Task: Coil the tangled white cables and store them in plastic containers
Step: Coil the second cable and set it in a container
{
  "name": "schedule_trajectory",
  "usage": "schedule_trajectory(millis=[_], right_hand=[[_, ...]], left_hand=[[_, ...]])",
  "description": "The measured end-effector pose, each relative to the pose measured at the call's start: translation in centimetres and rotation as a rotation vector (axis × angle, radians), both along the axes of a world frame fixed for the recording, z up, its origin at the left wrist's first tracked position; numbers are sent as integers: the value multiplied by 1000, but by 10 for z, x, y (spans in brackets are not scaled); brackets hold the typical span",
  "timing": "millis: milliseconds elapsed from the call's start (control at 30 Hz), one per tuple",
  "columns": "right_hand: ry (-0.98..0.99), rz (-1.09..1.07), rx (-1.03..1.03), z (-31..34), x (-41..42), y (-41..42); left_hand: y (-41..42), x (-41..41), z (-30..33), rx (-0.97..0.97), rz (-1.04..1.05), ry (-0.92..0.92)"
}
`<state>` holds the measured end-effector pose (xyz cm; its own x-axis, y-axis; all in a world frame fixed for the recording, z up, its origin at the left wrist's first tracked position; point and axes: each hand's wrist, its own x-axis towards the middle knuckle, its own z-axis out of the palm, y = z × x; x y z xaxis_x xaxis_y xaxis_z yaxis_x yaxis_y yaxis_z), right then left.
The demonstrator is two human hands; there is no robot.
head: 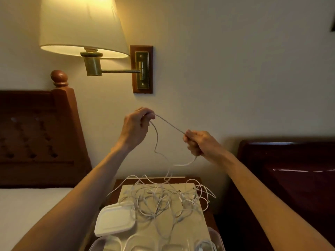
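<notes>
Both hands are raised in front of the wall, above the nightstand. My left hand (136,126) pinches one white cable (169,125), and my right hand (200,143) grips the same cable lower and to the right, so a short length runs taut between them. Loops of that cable hang down from both hands into a tangled pile of white cables (159,198) lying on a beige mat (195,220). A plastic container (114,221) with a white lid sits at the pile's left. Clear plastic containers (212,238) line the bottom edge.
The mat lies on a small wooden nightstand (211,216). A bed with a wooden headboard (36,134) stands on the left, dark wooden furniture (290,178) on the right. A lit wall lamp (81,28) on a brass arm hangs above the left hand.
</notes>
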<state>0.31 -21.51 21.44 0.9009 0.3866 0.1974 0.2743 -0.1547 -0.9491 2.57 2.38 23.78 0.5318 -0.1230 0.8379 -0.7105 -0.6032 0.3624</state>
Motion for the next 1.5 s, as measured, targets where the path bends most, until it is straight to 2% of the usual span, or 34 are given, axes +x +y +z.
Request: schedule_trajectory(millis=[67,133,233,300,333,367,433,467,500,600,667,767,833,933,1067,1133,1233,1300,1367,1400,1433,1500], right_hand=[[35,53,7,-11,-3,-14],[59,41,8,-21,-4,-25],[82,-25,37,-39,-1,-39],[112,-99,128,-47,4,-43],[116,-142,166,-47,7,-43],[95,-191,174,-45,9,-42],[-20,-282,80,-31,13,-36],[-91,-311,-12,-23,15,-30],[-164,-324,-117,-14,15,-24],[-328,-281,-350,6,11,-2],[-386,-225,-393,14,7,9],[-374,-157,-365,16,5,8],[-270,-67,-276,10,5,-1],[-114,60,-84,-4,3,-12],[-27,69,11,-17,1,-25],[28,57,6,-25,-2,-35],[78,21,44,-26,-2,-39],[80,-46,31,-16,-1,-34],[-38,-183,-107,-6,1,-31],[-143,-249,-213,0,4,-28],[-244,-291,-310,5,4,-23],[-383,-313,-420,18,3,-9]], left_hand=[[5,1,3,-2,65,-40],[9,0,3,-109,138,-27],[15,-2,3,-280,252,39],[15,-5,5,-267,207,125],[14,-7,5,-195,169,225],[13,-8,3,-25,165,399],[11,-14,-7,449,286,797],[12,-18,-12,599,359,895],[10,-20,-17,628,323,906],[-13,-33,-23,250,-95,675],[-36,-38,-24,173,-179,529],[-55,-34,-26,63,-219,473],[-53,-31,-22,24,-144,358],[-45,-37,-10,95,6,124],[-13,-33,10,-86,202,19],[10,-31,17,-92,294,-11],[30,-25,7,-93,337,46],[39,-11,-7,-42,352,300],[42,-6,-16,242,374,655],[39,-8,-17,378,367,727],[31,-13,-18,426,297,703],[-4,-28,-16,323,41,582]])
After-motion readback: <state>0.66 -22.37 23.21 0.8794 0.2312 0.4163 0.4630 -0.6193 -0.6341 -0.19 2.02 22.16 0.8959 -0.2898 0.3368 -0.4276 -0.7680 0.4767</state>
